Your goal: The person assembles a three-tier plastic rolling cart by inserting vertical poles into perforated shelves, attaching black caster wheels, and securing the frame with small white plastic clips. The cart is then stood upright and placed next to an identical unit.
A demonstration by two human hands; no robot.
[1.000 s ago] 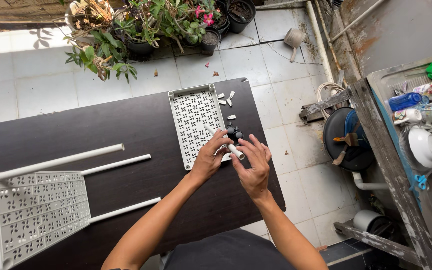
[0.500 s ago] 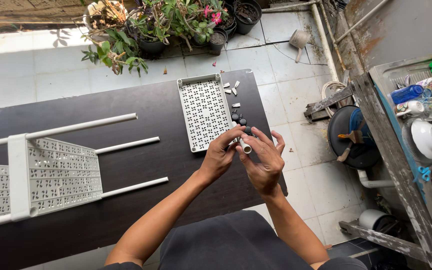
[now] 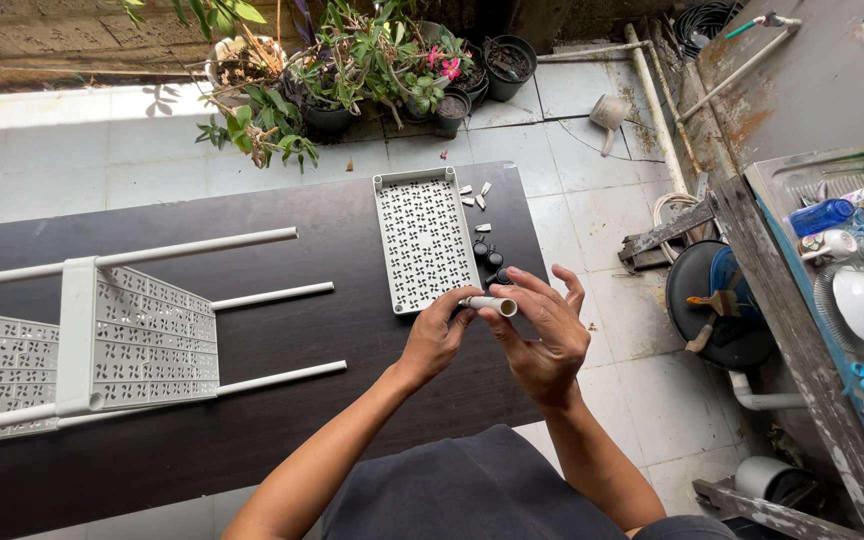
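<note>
Both hands meet over the right end of a dark table [image 3: 282, 440]. My left hand [image 3: 434, 338] pinches one end of a short white tube [image 3: 489, 304]. My right hand [image 3: 546, 330] grips its other end, fingers curled over a small black piece [image 3: 503, 275]. Just beyond lies a white perforated shelf panel [image 3: 422, 238]. Beside it rest small black caps [image 3: 487, 254] and white connector pieces [image 3: 474, 196].
A part-built white rack [image 3: 102, 335] with long poles lies on the table's left. Potted plants [image 3: 352, 60] stand on the tiled floor beyond. On the right are a sink counter with bottles and dishes [image 3: 852, 240] and a dark bucket with a brush [image 3: 717, 305].
The view has shifted, so the table and rack sit further right. My hands stay together on the small tube, with the right hand now wrapped further over it.
</note>
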